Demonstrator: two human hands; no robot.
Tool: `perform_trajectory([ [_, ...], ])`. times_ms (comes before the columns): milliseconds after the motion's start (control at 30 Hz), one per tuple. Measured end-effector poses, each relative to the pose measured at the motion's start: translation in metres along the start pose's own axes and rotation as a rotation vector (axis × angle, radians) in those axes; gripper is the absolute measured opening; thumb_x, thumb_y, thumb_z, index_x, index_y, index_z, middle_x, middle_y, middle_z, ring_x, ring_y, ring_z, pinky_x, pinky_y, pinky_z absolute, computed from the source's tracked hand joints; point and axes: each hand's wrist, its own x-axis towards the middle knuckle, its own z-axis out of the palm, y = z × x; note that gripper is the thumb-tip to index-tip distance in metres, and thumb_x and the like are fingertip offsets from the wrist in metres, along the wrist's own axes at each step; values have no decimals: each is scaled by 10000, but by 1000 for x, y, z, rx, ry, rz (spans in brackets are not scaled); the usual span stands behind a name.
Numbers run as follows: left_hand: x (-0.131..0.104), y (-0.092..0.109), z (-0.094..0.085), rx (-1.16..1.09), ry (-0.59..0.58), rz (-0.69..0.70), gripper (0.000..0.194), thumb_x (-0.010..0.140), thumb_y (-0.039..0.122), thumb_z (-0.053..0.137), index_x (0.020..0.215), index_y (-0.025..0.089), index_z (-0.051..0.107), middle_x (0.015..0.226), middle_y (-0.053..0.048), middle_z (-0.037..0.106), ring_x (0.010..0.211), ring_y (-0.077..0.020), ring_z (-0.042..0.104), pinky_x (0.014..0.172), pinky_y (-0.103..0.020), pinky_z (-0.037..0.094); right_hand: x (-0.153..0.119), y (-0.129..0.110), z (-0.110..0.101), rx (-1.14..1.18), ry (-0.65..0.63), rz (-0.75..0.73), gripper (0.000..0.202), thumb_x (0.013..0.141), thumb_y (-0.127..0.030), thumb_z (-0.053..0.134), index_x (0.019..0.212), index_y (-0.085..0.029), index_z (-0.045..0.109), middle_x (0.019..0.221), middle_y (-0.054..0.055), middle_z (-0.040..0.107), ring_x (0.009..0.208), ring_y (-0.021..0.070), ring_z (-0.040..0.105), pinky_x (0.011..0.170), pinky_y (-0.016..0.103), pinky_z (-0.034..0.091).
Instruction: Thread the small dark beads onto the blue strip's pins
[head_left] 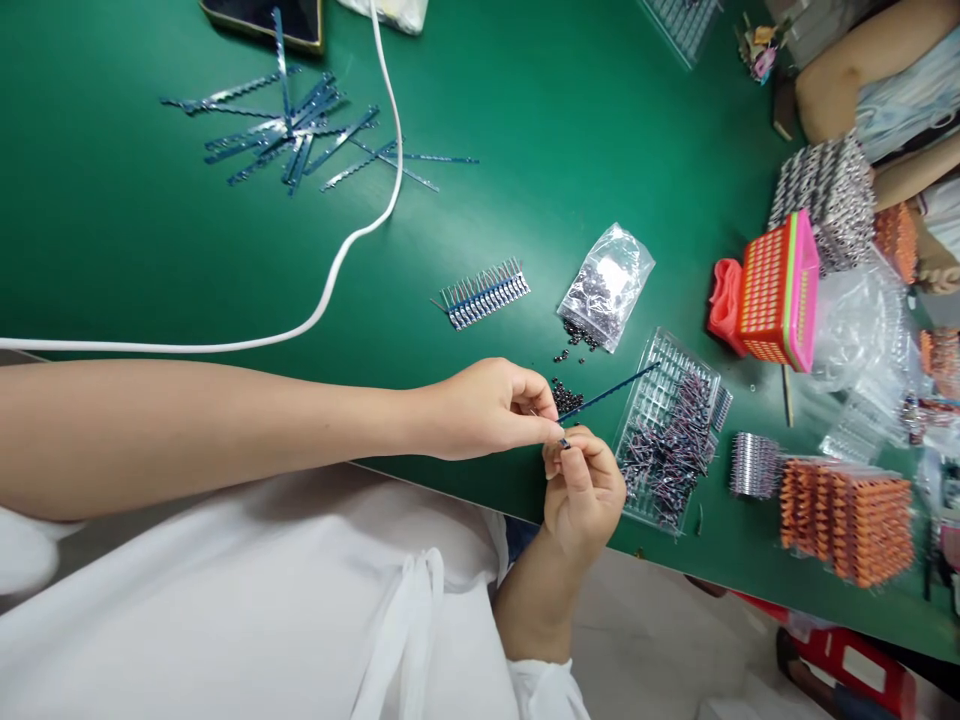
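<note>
My left hand (499, 410) reaches in from the left, thumb and fingertips pinched together at one end of a narrow dark-blue strip (611, 391). The strip slants up to the right, its far end over a clear tray. Fingertip to fingertip with it, my right hand (586, 490) is closed on a small dark part (565, 443) with a shiny face. Fingers hide most of that part. Just beyond my hands lies a pile of small black beads (566, 398). The clear ridged tray (649, 400) beside my right hand holds many thin-legged dark pieces (671, 450).
A strip lined with wired parts (486, 295) and a plastic bag of beads (606, 285) lie ahead. Loose blue strips (292, 130) are heaped beyond a white cable (337, 262). Rightward stand a basket (769, 295) and orange stacks (847, 520); another person sits there.
</note>
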Motion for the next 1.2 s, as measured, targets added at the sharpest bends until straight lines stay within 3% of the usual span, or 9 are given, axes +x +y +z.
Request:
perform_trajectory([
  [667,-1,1,1,16,-11,-20,184,796,341,658,770,159,652,737,-4,663,710,-145,574,643,-258,419,-1,-1,1,92,1,-18,61,865,-257,659,845,-209,692,712,-26,562,571,84,522,513,228,365],
  [1200,-1,3,2,-18,-1,-37,152,787,304,669,770,154,660,743,-2,671,715,-142,582,646,-257,422,-2,-2,3,40,59,-13,100,833,-298,695,803,-205,678,700,-26,559,562,86,505,529,245,380],
])
